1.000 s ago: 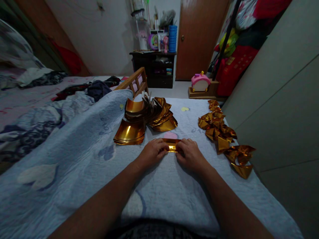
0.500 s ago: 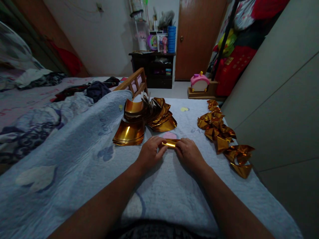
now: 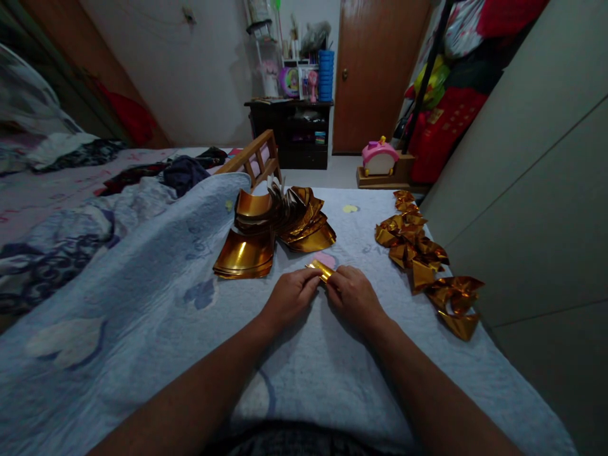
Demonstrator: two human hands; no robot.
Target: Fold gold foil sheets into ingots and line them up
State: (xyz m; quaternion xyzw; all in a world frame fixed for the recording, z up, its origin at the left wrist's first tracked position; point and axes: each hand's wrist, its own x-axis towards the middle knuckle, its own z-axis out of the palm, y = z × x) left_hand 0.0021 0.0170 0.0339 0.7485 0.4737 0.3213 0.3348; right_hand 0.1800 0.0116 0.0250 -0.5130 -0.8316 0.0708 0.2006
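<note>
Between my two hands is a narrow folded strip of gold foil paper point(image 3: 322, 270), tilted with its left end farther from me. My left hand point(image 3: 295, 292) pinches its near left side between thumb and fingers. At its right end, my right hand point(image 3: 354, 292) grips it with the fingers curled, hiding that end. Just beyond my left hand lie fanned stacks of gold foil sheets point(image 3: 244, 253). Over to the right, a row of folded gold foil pieces point(image 3: 418, 250) runs along the bed's edge.
A pale blue quilt point(image 3: 204, 361) covers the surface under my hands. Rumpled clothes point(image 3: 187, 174) lie at the left, near a wooden rail point(image 3: 251, 155). A light cabinet point(image 3: 536, 209) borders the right side. Beyond stand a dark cabinet point(image 3: 304, 152) and a pink toy point(image 3: 380, 155).
The foil strip has turned from level to slanted, its left end swinging away from me. My left hand has shifted slightly toward me, and the hands are closer together.
</note>
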